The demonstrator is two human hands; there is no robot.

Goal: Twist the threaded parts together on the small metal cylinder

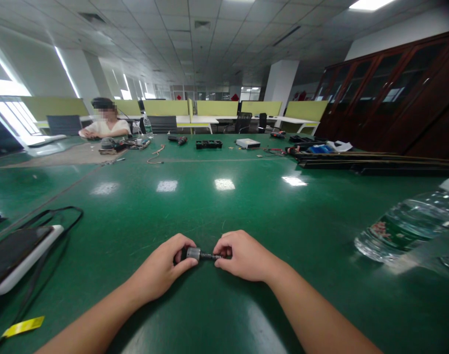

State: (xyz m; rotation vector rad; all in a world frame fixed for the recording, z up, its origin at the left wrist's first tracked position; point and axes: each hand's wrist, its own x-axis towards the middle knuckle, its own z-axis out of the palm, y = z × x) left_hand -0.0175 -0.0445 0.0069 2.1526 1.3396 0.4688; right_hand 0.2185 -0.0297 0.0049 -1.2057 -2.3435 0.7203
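A small metal cylinder (pixel 194 253) with a dark threaded shaft (pixel 206 256) lies level between my two hands, low over the green table (pixel 246 206). My left hand (pixel 168 263) pinches the cylinder end between thumb and fingers. The thumb and fingertips of my right hand (pixel 241 255) close on the thin right end of the shaft. A short stretch of shaft shows between the hands. The fingers hide both outer ends of the part.
At left lies a phone-like device (pixel 19 253) with a black cable (pixel 67 208). Water bottles (pixel 404 226) stand or lie at right. Tools, a white box (pixel 248 143) and dark strips (pixel 331 160) line the far side, where a person (pixel 106 123) sits.
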